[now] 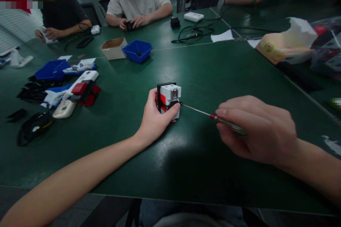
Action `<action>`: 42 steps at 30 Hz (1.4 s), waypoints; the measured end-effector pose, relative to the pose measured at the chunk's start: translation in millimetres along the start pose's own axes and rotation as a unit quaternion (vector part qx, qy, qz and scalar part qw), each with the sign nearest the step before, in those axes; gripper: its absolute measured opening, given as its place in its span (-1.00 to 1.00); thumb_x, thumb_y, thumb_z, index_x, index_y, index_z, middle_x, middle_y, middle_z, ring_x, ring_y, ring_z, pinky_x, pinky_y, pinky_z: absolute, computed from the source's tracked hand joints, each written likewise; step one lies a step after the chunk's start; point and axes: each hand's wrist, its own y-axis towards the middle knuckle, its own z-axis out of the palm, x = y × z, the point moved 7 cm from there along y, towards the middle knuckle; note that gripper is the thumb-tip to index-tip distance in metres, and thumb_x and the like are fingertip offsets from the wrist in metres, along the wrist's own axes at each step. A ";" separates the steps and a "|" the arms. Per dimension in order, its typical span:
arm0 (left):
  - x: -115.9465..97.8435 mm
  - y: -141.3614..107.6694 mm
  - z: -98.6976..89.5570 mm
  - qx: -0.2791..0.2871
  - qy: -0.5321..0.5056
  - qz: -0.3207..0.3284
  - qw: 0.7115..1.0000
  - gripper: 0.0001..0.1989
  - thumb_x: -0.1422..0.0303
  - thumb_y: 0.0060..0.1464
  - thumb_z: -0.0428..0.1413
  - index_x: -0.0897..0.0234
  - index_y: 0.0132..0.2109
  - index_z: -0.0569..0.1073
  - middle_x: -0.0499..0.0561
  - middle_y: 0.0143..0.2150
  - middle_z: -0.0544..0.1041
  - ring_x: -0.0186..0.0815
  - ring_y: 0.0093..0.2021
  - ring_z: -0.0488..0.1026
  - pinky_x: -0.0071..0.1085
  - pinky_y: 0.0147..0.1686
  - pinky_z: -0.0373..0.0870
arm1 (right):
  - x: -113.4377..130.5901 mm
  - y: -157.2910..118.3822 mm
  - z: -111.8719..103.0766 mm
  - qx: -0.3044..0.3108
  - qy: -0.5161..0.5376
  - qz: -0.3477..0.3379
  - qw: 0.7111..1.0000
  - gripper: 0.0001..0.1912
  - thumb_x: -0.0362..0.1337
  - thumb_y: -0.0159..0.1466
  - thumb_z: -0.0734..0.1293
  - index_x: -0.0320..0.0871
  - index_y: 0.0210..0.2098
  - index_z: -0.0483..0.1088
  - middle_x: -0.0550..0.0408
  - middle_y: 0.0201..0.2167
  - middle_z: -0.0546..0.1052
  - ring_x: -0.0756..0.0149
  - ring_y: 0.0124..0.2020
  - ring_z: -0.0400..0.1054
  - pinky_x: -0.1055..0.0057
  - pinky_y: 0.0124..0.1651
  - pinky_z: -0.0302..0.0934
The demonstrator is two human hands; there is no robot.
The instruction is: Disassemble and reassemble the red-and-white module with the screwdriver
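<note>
My left hand (157,115) is wrapped round a small white and red device (170,94) with a black frame along its left side. Its thumb presses on a black strip across the device's front. In my right hand (261,131) is a screwdriver (229,125) with a clear handle and a red collar, held between thumb and fingers. The thin metal shaft points left, and its tip meets the black part at the device's right side. Whether the tip sits in a screw is too small to tell.
Left on the green table (119,103) lie red and white parts (82,92), a coiled black cable (34,126) and a blue tray (53,70). Further back stand a cardboard box (114,51) and a blue bin (137,50). Several people sit across the table. Plastic bags (329,48) lie at right.
</note>
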 end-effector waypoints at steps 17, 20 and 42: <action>-0.8 0.1 0.0 -0.002 -0.001 0.004 1.000 -0.49 0.27 0.04 0.36 0.21 0.05 0.31 0.10 -0.03 0.50 -0.13 -0.13 0.56 -0.40 -0.52 0.64 | 3.4 -3.4 1.5 0.031 -0.009 -0.017 0.999 -0.77 -0.43 0.36 0.28 -0.15 -0.01 0.38 0.02 -0.33 0.62 0.19 -0.35 0.49 0.28 -0.34 0.31; -0.8 0.0 0.1 -0.006 0.000 0.005 1.000 -0.48 0.28 0.02 0.36 0.21 0.04 0.31 0.09 -0.04 0.50 -0.14 -0.14 0.55 -0.40 -0.53 0.64 | 3.2 -3.6 -0.2 0.022 -0.019 -0.020 0.999 -0.85 -0.40 0.42 0.25 -0.14 -0.05 0.39 0.12 -0.45 0.58 0.28 -0.49 0.42 0.31 -0.45 0.22; -1.5 0.0 -0.5 -0.007 -0.003 0.012 1.000 -0.48 0.28 0.03 0.36 0.22 0.06 0.32 0.08 -0.05 0.51 -0.17 -0.17 0.56 -0.39 -0.51 0.64 | -1.3 -5.0 5.4 0.036 -0.031 -0.003 0.999 -0.80 -0.37 0.43 0.27 -0.17 0.03 0.40 0.12 -0.42 0.60 0.29 -0.48 0.43 0.34 -0.42 0.23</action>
